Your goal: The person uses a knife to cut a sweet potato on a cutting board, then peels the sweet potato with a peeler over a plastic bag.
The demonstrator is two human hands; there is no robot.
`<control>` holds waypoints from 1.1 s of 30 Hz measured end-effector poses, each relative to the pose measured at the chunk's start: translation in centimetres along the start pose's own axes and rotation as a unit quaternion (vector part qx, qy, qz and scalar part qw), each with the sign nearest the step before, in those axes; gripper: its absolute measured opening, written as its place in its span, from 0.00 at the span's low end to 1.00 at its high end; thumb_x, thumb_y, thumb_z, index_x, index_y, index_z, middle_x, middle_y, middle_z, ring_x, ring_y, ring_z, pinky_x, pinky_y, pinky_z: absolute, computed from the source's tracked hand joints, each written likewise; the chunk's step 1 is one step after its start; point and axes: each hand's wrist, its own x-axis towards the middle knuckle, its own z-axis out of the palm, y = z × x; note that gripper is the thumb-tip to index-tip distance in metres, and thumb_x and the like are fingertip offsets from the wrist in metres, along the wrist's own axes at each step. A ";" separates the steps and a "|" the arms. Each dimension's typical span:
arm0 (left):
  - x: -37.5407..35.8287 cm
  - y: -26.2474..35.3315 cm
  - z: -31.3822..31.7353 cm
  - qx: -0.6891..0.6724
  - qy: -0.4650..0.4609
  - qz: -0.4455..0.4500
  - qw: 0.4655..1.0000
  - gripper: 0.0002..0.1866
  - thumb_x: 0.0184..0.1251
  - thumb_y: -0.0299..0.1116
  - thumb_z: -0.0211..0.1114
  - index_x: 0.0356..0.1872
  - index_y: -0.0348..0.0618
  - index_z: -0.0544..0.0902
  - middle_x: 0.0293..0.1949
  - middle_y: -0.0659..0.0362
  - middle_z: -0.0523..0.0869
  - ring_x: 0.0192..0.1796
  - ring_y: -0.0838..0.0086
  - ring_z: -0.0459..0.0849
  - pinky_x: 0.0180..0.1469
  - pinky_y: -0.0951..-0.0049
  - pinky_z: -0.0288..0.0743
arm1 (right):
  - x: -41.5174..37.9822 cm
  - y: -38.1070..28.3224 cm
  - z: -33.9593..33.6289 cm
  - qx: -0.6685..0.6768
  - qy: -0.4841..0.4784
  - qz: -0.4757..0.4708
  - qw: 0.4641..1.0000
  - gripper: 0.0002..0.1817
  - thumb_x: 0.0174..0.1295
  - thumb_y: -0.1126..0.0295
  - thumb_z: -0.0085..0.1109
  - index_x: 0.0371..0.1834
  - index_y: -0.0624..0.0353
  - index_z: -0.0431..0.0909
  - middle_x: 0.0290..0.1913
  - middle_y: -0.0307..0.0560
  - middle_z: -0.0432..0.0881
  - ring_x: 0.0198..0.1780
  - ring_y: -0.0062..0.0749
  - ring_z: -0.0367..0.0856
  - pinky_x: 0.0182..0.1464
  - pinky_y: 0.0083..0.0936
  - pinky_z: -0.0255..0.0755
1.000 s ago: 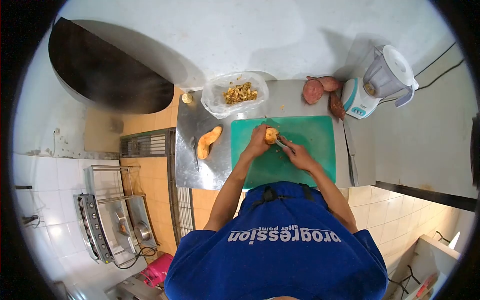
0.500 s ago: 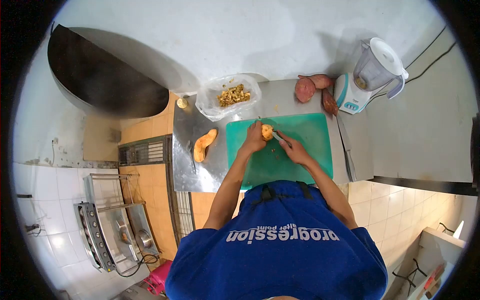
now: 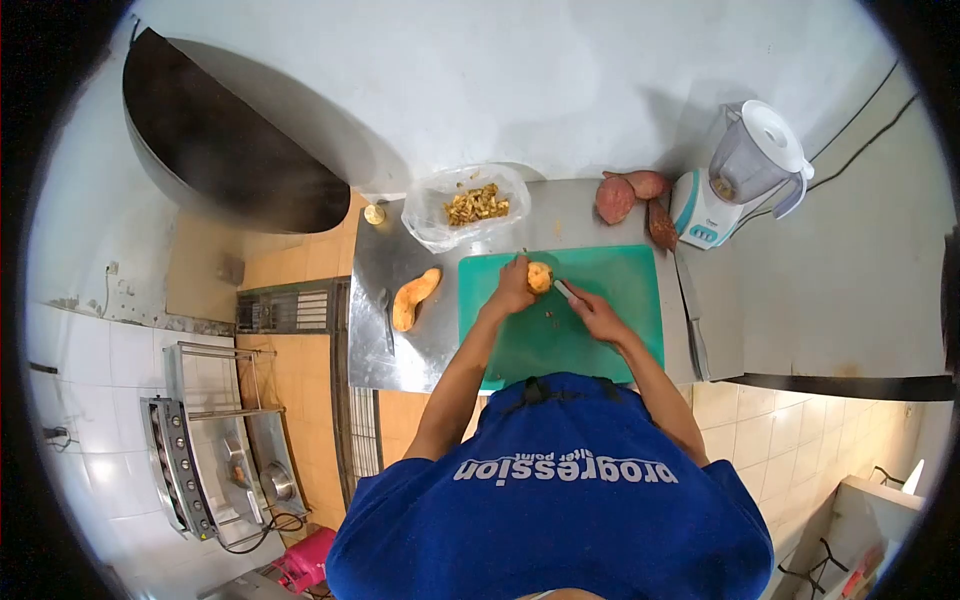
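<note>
My left hand is closed around the side of a peeled, orange-yellow sweet potato, holding it above the green cutting board. In my right hand is a small pale-handled tool that looks like a peeler; its working end is too small to make out clearly. The tool's tip is close to the right side of the sweet potato. A few small dark scraps lie on the board below. Left of the board, a longer peeled sweet potato rests on the metal table.
A clear plastic bag holding chopped pieces stands behind the board. Unpeeled sweet potatoes and a blender are at the back right. A large knife lies right of the board, a spoon at left. A wok hangs upper left.
My right hand has drawn the tool slightly down and away from the sweet potato. My left hand keeps its hold. The whole view has shifted a little.
</note>
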 end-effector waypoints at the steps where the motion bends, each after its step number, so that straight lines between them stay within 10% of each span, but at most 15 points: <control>1: 0.0 -0.6 0.2 -0.009 -0.017 0.005 1.000 0.38 0.40 0.28 0.84 0.55 0.41 0.71 0.56 0.43 0.80 0.61 0.40 0.75 0.61 0.47 0.73 | 0.5 0.2 0.1 0.035 0.010 0.014 0.999 0.27 0.79 0.52 0.48 0.79 0.41 0.66 0.68 0.59 0.79 0.67 0.50 0.78 0.69 0.36 0.69; 9: -1.1 -0.5 1.1 -0.056 0.052 0.023 0.997 0.37 0.41 0.29 0.84 0.54 0.41 0.71 0.52 0.45 0.81 0.58 0.42 0.77 0.62 0.48 0.71 | 0.0 -2.5 0.4 0.005 -0.013 0.034 0.999 0.27 0.79 0.51 0.46 0.79 0.42 0.66 0.67 0.58 0.80 0.67 0.50 0.79 0.68 0.37 0.70; 12: -0.1 -0.3 0.6 -0.056 0.063 0.022 0.996 0.37 0.41 0.30 0.85 0.53 0.41 0.72 0.51 0.45 0.81 0.57 0.42 0.78 0.62 0.49 0.71 | -0.5 -6.3 -0.5 -0.255 -0.206 0.137 0.935 0.27 0.79 0.52 0.47 0.78 0.42 0.67 0.66 0.57 0.81 0.66 0.52 0.79 0.67 0.38 0.71; 23: -1.4 -0.3 -0.3 -0.079 -0.002 0.061 0.995 0.36 0.44 0.24 0.80 0.57 0.43 0.70 0.57 0.45 0.77 0.61 0.43 0.72 0.65 0.50 0.68 | 1.2 -0.1 0.9 0.102 0.020 0.031 0.994 0.28 0.79 0.54 0.49 0.79 0.45 0.65 0.72 0.56 0.75 0.71 0.42 0.74 0.73 0.35 0.64; 33: -0.9 -1.6 0.8 -0.077 0.003 0.065 0.995 0.34 0.43 0.18 0.73 0.56 0.44 0.73 0.56 0.47 0.78 0.61 0.44 0.73 0.65 0.51 0.70 | 0.2 -0.8 0.4 0.000 -0.005 0.019 1.000 0.28 0.79 0.54 0.47 0.79 0.48 0.66 0.71 0.59 0.76 0.72 0.46 0.74 0.73 0.35 0.64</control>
